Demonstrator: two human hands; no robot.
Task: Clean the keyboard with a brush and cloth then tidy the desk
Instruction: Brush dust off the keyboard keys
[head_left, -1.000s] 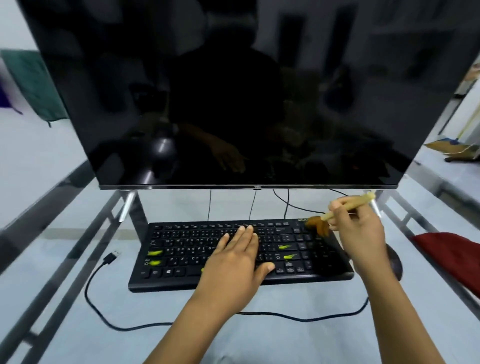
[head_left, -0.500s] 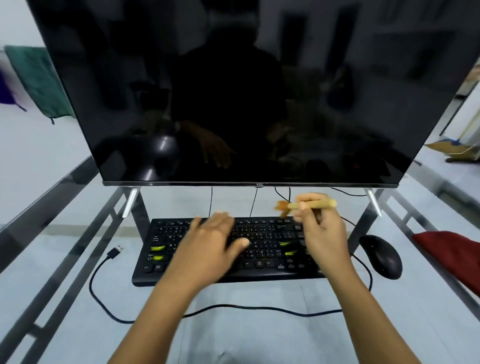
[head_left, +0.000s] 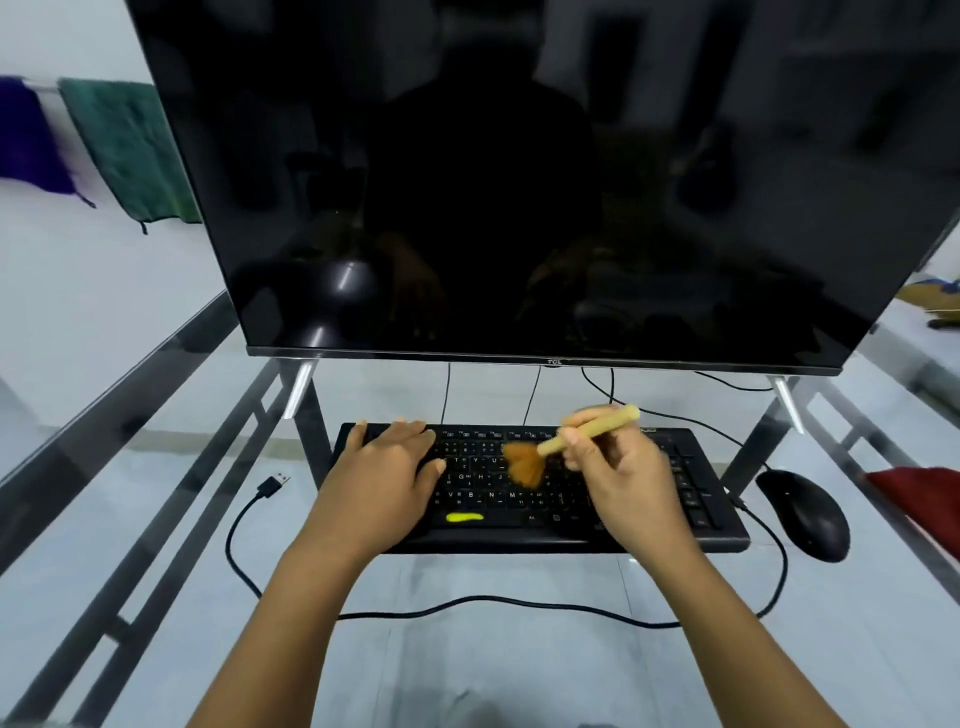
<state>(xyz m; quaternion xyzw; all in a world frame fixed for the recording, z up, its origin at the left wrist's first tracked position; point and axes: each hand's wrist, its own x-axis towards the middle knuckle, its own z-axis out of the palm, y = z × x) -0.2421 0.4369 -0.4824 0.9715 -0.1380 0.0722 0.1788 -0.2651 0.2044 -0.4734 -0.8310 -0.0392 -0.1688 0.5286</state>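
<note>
A black keyboard (head_left: 696, 499) lies on the glass desk (head_left: 519, 665) below a dark monitor. My right hand (head_left: 623, 483) grips a small wooden-handled brush (head_left: 587, 428); its orange bristles press on the keys near the keyboard's middle. My left hand (head_left: 384, 478) rests flat on the keyboard's left part, fingers straight. A yellow mark (head_left: 464, 517) shows on the space bar. A red cloth (head_left: 919, 493) lies at the desk's right edge.
A large black monitor (head_left: 519, 182) on thin silver legs stands right behind the keyboard. A black mouse (head_left: 802, 514) sits to the right of it. The keyboard's cable with a loose USB plug (head_left: 274, 484) loops across the desk front. Green and purple towels hang at far left.
My right hand has carried the brush from the keyboard's right end to its middle, with the bristles now down on the keys. My left hand has shifted leftward along the keyboard.
</note>
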